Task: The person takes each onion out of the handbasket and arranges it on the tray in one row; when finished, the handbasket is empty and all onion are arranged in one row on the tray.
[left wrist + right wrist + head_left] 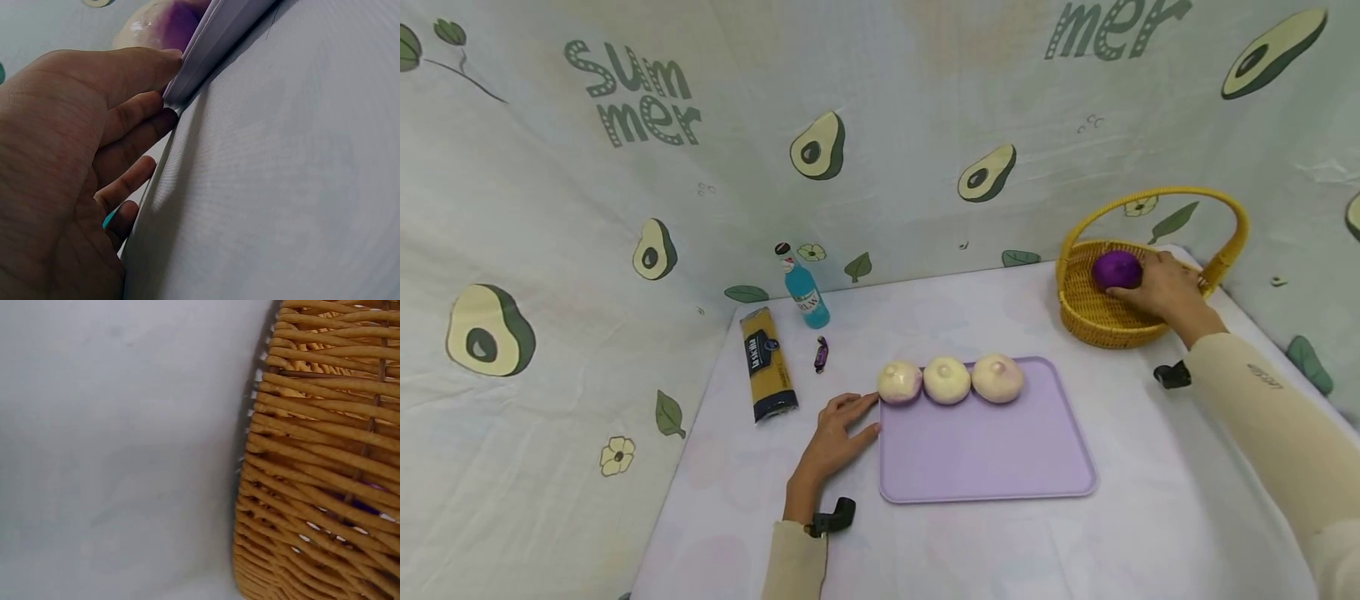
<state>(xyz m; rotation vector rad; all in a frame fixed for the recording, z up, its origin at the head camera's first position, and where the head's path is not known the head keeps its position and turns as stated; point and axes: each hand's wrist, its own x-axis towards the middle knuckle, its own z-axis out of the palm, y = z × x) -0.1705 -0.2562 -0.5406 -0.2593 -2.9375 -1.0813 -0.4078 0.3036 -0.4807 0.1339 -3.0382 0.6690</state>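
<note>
In the head view my right hand reaches into a yellow wicker basket and grips a purple turnip, thumb on its near side. The right wrist view shows only the basket's woven wall and a bit of purple through its gaps. My left hand rests at the left edge of a lilac tray, fingers extended. Thumb and fingertips touch its outer side in the left wrist view. Along the tray's far edge sit three turnips, pale side up: left, middle and right.
Left of the tray lie a yellow and dark blue pasta pack and a small purple wrapped candy. A blue bottle stands behind them. The basket's tall handle arches over my right hand. A printed cloth wall borders the table.
</note>
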